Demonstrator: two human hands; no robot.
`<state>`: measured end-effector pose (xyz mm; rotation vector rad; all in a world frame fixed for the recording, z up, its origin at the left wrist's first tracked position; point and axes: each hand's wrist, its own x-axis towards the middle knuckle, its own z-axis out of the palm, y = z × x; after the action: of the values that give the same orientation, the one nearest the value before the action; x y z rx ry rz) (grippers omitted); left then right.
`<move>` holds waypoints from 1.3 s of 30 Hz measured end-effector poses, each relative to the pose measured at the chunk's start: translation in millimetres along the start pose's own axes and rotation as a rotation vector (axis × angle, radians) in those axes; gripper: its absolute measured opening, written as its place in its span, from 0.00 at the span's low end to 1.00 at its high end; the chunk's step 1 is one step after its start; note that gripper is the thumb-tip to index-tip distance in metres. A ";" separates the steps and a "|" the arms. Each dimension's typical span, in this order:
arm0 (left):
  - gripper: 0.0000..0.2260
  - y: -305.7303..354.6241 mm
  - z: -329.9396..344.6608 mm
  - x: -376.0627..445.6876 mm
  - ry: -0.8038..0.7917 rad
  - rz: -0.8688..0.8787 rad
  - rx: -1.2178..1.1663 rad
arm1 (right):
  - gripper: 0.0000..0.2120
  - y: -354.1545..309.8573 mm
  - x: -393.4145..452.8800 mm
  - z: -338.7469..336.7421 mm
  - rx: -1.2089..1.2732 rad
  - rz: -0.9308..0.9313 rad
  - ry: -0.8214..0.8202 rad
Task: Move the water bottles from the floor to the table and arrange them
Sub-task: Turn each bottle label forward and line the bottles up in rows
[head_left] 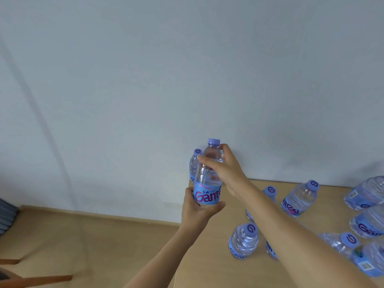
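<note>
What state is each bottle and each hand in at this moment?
held bottle: upright, capped, in the air, gripped by both hands.
left hand: grips the held bottle's base.
right hand: grips its upper part.
corner bottle: upright, capped, on the table.
front bottle: upright, capped.
back bottle: upright, capped.
bottles at the right edge: lying on their sides.

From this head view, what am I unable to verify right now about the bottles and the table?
- Held bottle: its base is hidden by the left hand, its shoulder by the right hand.
- Bottle behind it: mostly covered, so whether the two touch is unclear.
- Two bottles behind the right forearm: partly hidden.
- Bottles at the right edge: cut off, so the count is uncertain.
- Table: the near edge is out of frame.
</note>
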<state>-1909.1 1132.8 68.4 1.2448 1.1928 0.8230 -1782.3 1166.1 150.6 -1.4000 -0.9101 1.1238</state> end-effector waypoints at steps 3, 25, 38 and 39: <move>0.25 5.8 2.3 4.9 -0.023 0.001 -0.032 | 0.18 -1.2 11.7 -10.3 0.000 0.010 -0.035; 0.24 -18.0 59.5 78.8 -0.317 -0.059 0.093 | 0.14 42.5 49.0 -88.4 -0.340 0.049 -0.004; 0.28 -62.1 102.0 121.5 -0.225 -0.158 0.127 | 0.24 72.6 71.1 -120.7 -0.558 0.194 -0.073; 0.28 -63.7 103.5 123.9 -0.217 -0.159 0.127 | 0.24 71.8 74.4 -121.0 -0.585 0.193 -0.083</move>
<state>-1789.2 1211.9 -29.0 1.2887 1.1636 0.4881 -1650.2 1194.8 66.6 -1.9587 -1.2480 1.1107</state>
